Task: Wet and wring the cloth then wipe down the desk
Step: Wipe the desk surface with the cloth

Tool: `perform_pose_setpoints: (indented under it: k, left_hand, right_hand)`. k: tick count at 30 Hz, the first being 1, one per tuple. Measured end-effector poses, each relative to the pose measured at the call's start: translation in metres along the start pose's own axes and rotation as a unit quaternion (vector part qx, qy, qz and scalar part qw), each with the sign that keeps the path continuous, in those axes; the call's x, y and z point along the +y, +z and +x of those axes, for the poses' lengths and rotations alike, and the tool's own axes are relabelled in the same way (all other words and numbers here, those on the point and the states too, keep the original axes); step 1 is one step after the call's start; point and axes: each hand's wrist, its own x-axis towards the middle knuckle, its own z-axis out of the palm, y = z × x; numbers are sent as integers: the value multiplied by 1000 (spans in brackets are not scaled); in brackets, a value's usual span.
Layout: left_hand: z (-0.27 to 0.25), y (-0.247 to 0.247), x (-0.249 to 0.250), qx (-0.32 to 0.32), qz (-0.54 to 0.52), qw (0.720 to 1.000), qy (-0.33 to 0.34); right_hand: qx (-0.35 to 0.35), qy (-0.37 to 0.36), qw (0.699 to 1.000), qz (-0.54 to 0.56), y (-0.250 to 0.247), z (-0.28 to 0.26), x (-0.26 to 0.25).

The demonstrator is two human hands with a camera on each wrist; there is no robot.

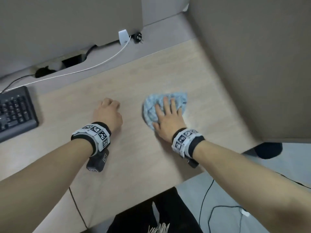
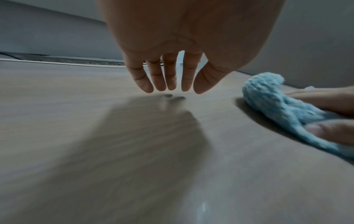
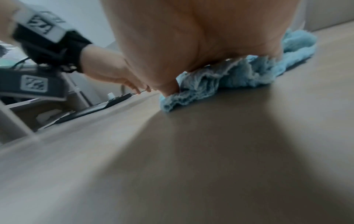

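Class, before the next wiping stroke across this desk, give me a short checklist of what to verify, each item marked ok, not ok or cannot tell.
1. Right hand lies flat on the blue cloth: ok.
2. Cloth touches the desk: ok.
3. Left hand is off the cloth, beside it: ok.
4. Black keyboard sits away from the cloth, at the desk's left edge: ok.
5. White cable stays behind the wiping area: ok.
6. Cloth is wet and wrung: cannot tell.

Bare forearms, black wristbands (image 1: 101, 132) with white square-patterned marker blocks, dark camera units (image 1: 97, 163) beneath wrists
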Motion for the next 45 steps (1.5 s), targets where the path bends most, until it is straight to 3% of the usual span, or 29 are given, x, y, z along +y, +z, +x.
perform_pose_setpoints:
  k: [2,4,9,13,16,18,26,29,32,35,38,40,42,44,45]
  left_hand:
    - [-17,5,-8,-4,4,1000,1]
    - [-31,11,-12,-18,10,1000,8]
    - [-48,24,-15,-38,38,998,27]
    - [-52,26,-20,-38,62,996,53]
    - [-54,27,-29,-51,85,992,80]
    - [-56,28,-34,-60,87,989,107]
    - [-72,18,-67,-101,18,981,162]
    - [-89,7,-81,-100,5,981,165]
    - [-107,-13,-104,-93,-31,983,155]
    - [-125,-34,-142,-86,-60,986,128]
    - [-147,-53,-182,-87,-128,986,64]
    - [-168,-65,-214,-72,-201,977,-1]
    - [-186,-76,-229,-72,-328,940,-61]
    - [-216,-95,-244,-68,-504,848,-148]
    - [-234,-106,-251,-67,-568,801,-180]
  right_hand:
    - [4,-40,999,-10,19,-27,0]
    - [22,-32,999,-7,32,-46,21]
    - [29,112,993,11,49,-76,87]
    - [34,231,971,55,59,-88,94]
    - [44,296,950,93,62,-92,55]
    - [52,302,947,99,67,-98,20]
    - [30,177,982,64,91,-137,-131]
    - [56,131,980,138,81,-137,-157]
    - [36,136,926,349,53,-129,-175]
    - [3,136,804,579,9,-123,-206]
    - [-67,130,663,734,-21,-110,-241]
    - [-132,106,604,779,-42,-103,-272]
    - [-183,76,560,804,-61,-102,-292]
    - [-245,49,543,802,-76,-103,-320]
    - [-275,34,554,785,-83,-105,-335]
